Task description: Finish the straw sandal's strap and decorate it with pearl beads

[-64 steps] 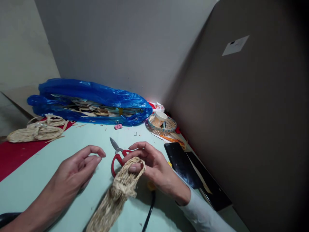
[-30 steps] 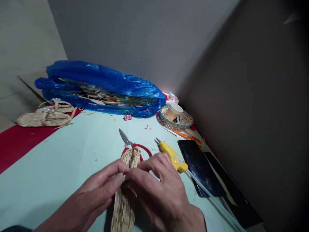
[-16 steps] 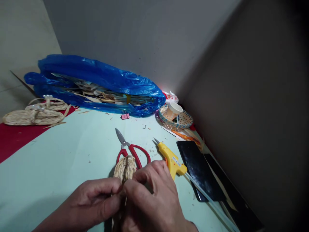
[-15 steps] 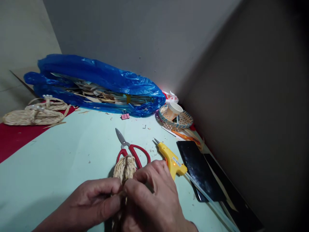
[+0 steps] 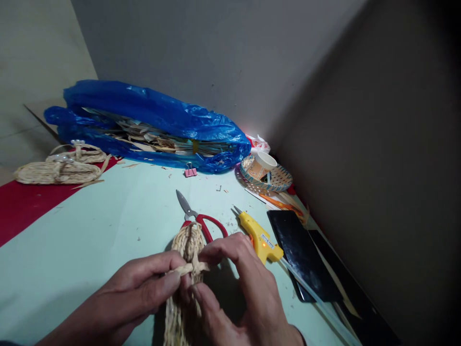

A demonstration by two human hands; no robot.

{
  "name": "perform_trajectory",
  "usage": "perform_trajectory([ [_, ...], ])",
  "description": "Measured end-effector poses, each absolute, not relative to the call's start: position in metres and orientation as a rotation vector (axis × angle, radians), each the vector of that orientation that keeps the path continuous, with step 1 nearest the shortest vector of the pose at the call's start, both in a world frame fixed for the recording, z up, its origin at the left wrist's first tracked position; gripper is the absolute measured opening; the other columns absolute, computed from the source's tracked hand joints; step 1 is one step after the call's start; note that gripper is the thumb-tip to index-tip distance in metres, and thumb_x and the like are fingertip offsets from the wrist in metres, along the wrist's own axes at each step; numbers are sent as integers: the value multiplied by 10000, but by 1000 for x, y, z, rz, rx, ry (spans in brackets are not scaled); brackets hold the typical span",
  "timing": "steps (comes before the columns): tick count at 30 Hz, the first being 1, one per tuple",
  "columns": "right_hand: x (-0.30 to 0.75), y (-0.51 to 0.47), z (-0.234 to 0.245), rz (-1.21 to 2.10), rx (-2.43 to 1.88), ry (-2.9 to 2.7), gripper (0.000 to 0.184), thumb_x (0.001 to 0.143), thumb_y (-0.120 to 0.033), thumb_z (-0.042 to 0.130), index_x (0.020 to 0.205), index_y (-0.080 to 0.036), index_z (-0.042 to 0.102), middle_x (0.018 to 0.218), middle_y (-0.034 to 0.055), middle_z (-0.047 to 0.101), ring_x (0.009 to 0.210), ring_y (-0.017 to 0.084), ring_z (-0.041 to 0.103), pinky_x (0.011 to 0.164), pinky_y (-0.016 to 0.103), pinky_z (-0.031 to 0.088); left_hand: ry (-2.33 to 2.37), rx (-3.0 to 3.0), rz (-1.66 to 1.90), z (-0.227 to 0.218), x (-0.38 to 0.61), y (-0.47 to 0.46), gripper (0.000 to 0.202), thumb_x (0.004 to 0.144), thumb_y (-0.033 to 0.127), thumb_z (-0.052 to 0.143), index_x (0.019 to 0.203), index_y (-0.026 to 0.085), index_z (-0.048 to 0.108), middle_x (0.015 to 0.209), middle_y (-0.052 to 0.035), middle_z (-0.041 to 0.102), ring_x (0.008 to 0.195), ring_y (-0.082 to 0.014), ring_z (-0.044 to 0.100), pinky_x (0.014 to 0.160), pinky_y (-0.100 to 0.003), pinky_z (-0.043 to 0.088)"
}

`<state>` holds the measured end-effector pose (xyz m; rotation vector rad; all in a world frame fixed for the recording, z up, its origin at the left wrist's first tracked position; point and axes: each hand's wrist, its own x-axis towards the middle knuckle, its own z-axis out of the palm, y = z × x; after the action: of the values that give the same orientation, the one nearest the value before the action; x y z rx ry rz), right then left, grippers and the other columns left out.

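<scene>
In the head view, a long straw sandal sole (image 5: 176, 307) of coiled, twisted cord lies in front of me, its far end over the scissors' handles. Across its upper part runs a twisted straw strip (image 5: 196, 265). My left hand (image 5: 144, 288) is closed, pinching the strip's left end between thumb and index finger. Around the right side of the sole, my right hand (image 5: 245, 288) is open, thumb and fingers well apart. Its index fingertip is close to the strip's right end; I cannot tell whether they touch. Red-handled scissors (image 5: 213, 223) lie just beyond the sole.
A yellow glue gun (image 5: 261, 235) lies right of my hands, beside a black phone-like slab (image 5: 298, 254). Behind are a pink binder clip (image 5: 190, 170), a woven basket (image 5: 283, 179) with a paper cup (image 5: 265, 161), and a blue plastic bag (image 5: 158, 105) of straw. Straw sandals (image 5: 57, 173) lie left.
My right hand's fingers have parted from their pinch and drawn right, exposing the twisted strip. My left hand still pinches. The whole view has shifted slightly.
</scene>
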<state>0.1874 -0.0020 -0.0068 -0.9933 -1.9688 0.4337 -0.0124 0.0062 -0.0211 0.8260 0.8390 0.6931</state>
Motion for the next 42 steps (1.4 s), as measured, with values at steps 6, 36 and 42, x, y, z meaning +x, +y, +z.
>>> perform_trajectory([
  [6, 185, -1, 0, 703, -1038, -1856, 155, 883, -196, 674, 1000, -238, 582, 849, -28, 625, 800, 136, 604, 717, 268, 485, 852, 842, 635, -25, -18, 9, 380, 758, 551, 763, 650, 197, 674, 705, -7, 616, 765, -181, 511, 716, -243, 437],
  [36, 192, 13, 4, 596, -1044, -1837, 76, 917, -120, 614, 884, -189, 619, 840, -2, 645, 792, 140, 580, 713, 270, 454, 1140, 1251, 776, -18, -15, -6, 424, 790, 671, 649, 1006, 317, 738, 1064, -20, 771, 1040, -299, 680, 748, -266, 556],
  [42, 190, 11, 0, 592, -1035, -1883, 72, 924, -124, 629, 905, -192, 615, 850, -10, 643, 813, 126, 577, 747, 258, 461, 1243, 1030, 865, -11, -8, -2, 503, 777, 590, 738, 1175, 330, 573, 963, -17, 779, 931, -279, 733, 712, -290, 586],
])
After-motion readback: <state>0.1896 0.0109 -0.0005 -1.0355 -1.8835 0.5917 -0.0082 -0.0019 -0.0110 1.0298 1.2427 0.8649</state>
